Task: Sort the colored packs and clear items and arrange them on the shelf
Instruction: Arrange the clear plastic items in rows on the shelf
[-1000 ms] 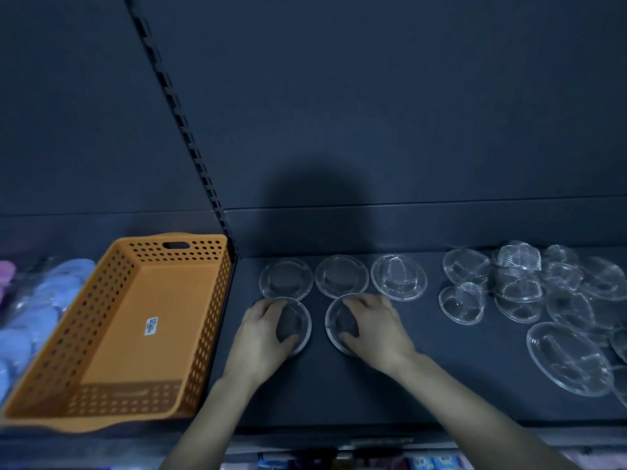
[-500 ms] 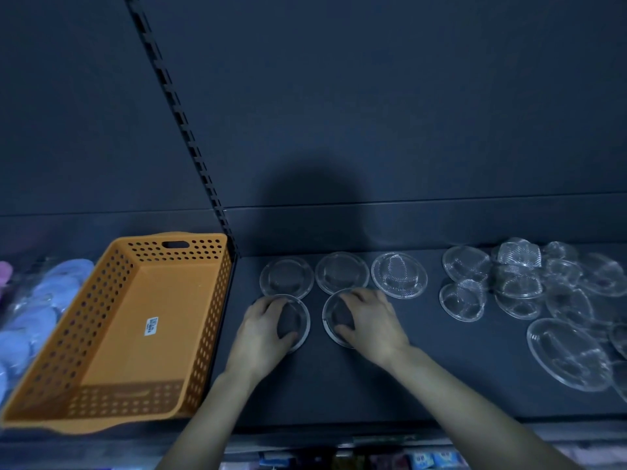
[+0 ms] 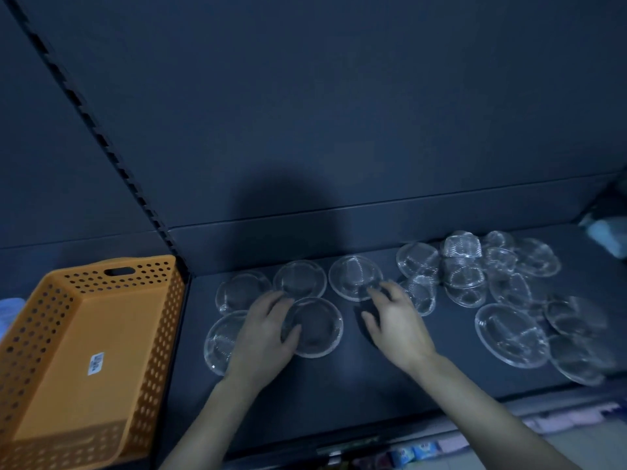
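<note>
Shelf (image 3: 339, 395) carries the clear dishes; orange basket (image 3: 101, 317) stands at its left; no coloured packs discernible on this deck. Heap of dishes (image 3: 468, 276), right, overlapping and unsorted; judged under half done. Five sorted dishes (image 3: 300, 278) in two rows, centre-left. Left hand (image 3: 261, 337) rests on the front pair, fingers loosely spread; right hand (image 3: 400, 323) hovers beside the back row, fingers spread, holding nothing.

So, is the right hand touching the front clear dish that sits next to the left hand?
Apart. The head view shows a strip of dark shelf between the right hand and the rim of the front clear dish.
</note>
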Motion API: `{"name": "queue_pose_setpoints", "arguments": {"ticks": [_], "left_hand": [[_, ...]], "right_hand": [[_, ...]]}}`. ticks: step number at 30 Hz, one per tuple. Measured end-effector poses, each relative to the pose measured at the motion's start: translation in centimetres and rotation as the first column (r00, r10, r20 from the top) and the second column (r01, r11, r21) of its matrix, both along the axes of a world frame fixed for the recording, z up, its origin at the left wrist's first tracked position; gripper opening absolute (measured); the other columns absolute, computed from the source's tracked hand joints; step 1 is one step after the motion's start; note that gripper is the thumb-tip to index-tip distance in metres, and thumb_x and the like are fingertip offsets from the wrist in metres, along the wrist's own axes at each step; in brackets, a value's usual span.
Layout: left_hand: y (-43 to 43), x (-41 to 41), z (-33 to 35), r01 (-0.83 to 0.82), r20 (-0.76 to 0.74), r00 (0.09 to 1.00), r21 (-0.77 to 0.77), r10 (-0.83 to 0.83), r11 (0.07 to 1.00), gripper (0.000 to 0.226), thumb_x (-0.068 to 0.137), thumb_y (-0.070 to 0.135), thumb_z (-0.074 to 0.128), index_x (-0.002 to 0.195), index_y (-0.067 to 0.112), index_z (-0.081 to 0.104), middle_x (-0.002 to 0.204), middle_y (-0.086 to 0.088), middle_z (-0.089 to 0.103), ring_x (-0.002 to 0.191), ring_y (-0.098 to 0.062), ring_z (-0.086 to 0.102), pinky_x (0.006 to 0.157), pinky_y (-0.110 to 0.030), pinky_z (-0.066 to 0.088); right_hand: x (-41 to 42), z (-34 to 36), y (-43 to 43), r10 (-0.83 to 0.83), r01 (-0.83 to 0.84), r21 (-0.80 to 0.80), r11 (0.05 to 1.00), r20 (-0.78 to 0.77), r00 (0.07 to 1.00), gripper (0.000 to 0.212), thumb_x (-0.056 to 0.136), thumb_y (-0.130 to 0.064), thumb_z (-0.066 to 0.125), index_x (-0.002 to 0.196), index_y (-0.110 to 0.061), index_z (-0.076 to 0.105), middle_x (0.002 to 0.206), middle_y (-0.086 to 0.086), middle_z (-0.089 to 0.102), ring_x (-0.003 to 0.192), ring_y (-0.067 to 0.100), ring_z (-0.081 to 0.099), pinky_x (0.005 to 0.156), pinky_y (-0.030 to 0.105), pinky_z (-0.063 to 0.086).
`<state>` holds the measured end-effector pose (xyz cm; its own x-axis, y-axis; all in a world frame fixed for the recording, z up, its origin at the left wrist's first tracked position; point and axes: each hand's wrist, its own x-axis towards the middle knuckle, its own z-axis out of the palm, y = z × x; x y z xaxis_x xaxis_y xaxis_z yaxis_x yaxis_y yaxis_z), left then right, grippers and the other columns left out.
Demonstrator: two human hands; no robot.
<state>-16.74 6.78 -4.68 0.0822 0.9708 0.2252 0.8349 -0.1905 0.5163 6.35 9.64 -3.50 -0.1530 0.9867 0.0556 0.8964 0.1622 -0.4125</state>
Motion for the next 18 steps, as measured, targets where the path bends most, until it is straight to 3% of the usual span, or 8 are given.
{"name": "queue_pose_setpoints", "arguments": {"ticks": [6, 11, 13, 18], "left_hand": [[2.4, 6.7, 0.8, 0.192, 0.023, 0.981, -0.03, -0.191, 0.981, 0.044, 0.081, 0.017, 0.068, 0.123, 0.009, 0.06, 0.129, -0.005, 0.053, 0.118, -0.018, 0.051, 0.098, -0.016, 0.031], [5.2, 12.0, 1.5, 0.297, 0.031, 0.955, -0.046, -0.296, 0.954, 0.041, 0.085, 0.021, 0.064, 0.123, 0.01, 0.059, 0.128, -0.003, 0.053, 0.119, -0.015, 0.05, 0.097, -0.01, 0.027], [6.8, 14.1, 2.0, 0.327, 0.025, 0.945, -0.061, -0.326, 0.943, 0.041, 0.086, 0.021, 0.062, 0.125, 0.009, 0.057, 0.127, -0.004, 0.054, 0.119, -0.016, 0.049, 0.098, -0.012, 0.028], [10.6, 19.3, 2.4, 0.333, 0.027, 0.943, -0.134, -0.333, 0.933, 0.044, 0.088, 0.023, 0.06, 0.129, 0.006, 0.054, 0.129, -0.007, 0.053, 0.12, -0.02, 0.049, 0.102, -0.025, 0.035]], "right_hand": [[6.9, 1.2, 0.5, -0.14, 0.14, 0.083, 0.987, -0.002, 0.99, 0.034, 0.082, -0.003, 0.058, 0.116, -0.003, 0.061, 0.127, 0.018, 0.049, 0.12, 0.036, 0.047, 0.099, 0.04, 0.045], [12.3, 1.1, 0.2, -0.261, 0.258, 0.104, 0.96, 0.012, 0.965, 0.036, 0.076, 0.004, 0.061, 0.112, 0.003, 0.063, 0.12, 0.023, 0.054, 0.119, 0.042, 0.048, 0.101, 0.048, 0.043], [14.3, 0.9, 0.1, -0.294, 0.289, 0.061, 0.955, 0.091, 0.952, 0.038, 0.077, -0.001, 0.059, 0.114, 0.001, 0.062, 0.12, 0.023, 0.054, 0.119, 0.042, 0.046, 0.104, 0.047, 0.039], [17.4, 0.9, 0.1, -0.324, 0.363, -0.132, 0.923, 0.246, 0.914, 0.056, 0.085, -0.035, 0.053, 0.136, -0.015, 0.044, 0.139, 0.012, 0.042, 0.124, 0.037, 0.038, 0.107, 0.041, 0.034]]}}
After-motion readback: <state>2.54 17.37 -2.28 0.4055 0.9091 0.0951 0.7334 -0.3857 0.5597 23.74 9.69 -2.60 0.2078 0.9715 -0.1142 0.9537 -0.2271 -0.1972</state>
